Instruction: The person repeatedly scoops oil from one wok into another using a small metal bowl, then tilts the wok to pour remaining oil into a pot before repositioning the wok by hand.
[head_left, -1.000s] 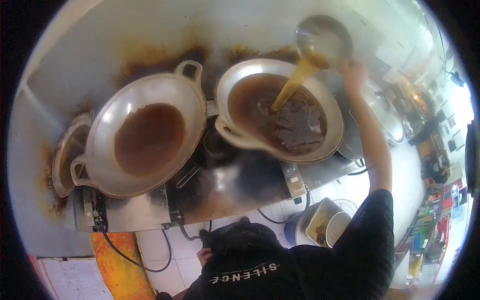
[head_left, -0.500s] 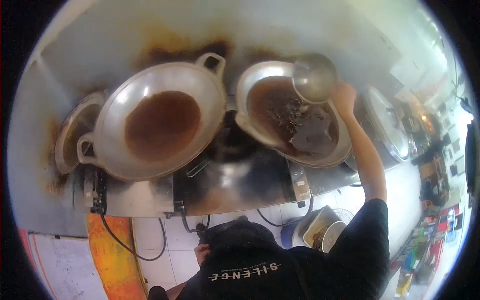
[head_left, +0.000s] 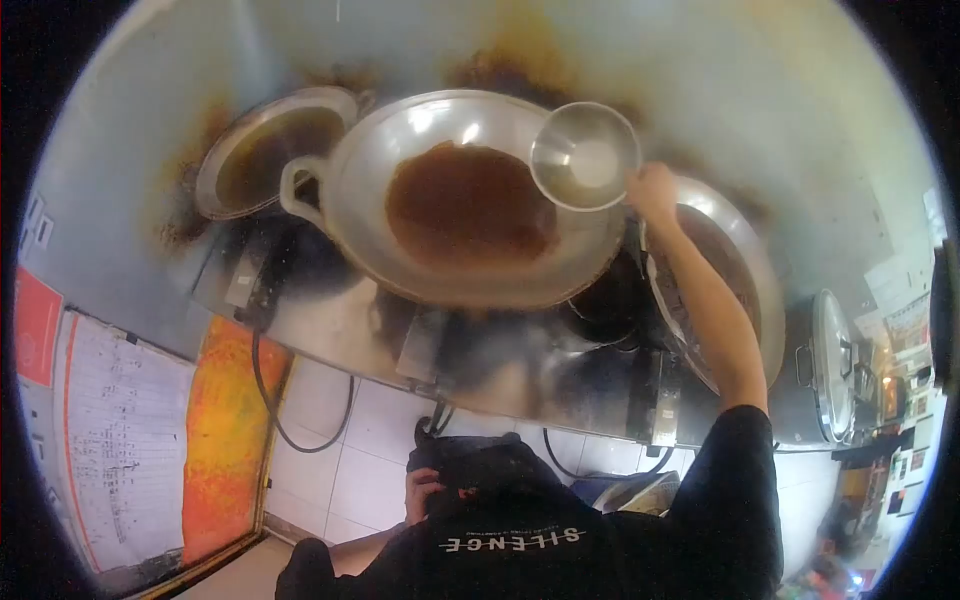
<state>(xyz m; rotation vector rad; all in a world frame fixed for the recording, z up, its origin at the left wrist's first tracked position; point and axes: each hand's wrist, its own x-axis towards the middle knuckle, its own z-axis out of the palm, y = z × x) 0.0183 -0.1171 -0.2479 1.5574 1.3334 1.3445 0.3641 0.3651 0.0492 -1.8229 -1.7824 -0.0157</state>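
In the head view, gripping a metal bowl (head_left: 585, 157) at its edge with the closed right hand (head_left: 655, 192). Extending from the grip toward the person's left, with the opening turned to the camera. Held over the right side of the middle wok (head_left: 362, 185), with brown liquid (head_left: 470, 207) inside; impossible to tell whether touching the rim. Partly hidden behind the forearm, the right wok (head_left: 752, 235). Curled close to the dark shirt (head_left: 560, 540), the left hand (head_left: 423, 490); impossible to tell whether holding anything. Compared with the earlier frames, no longer tipped and pouring amber liquid into the right wok, but moved left to the middle one.
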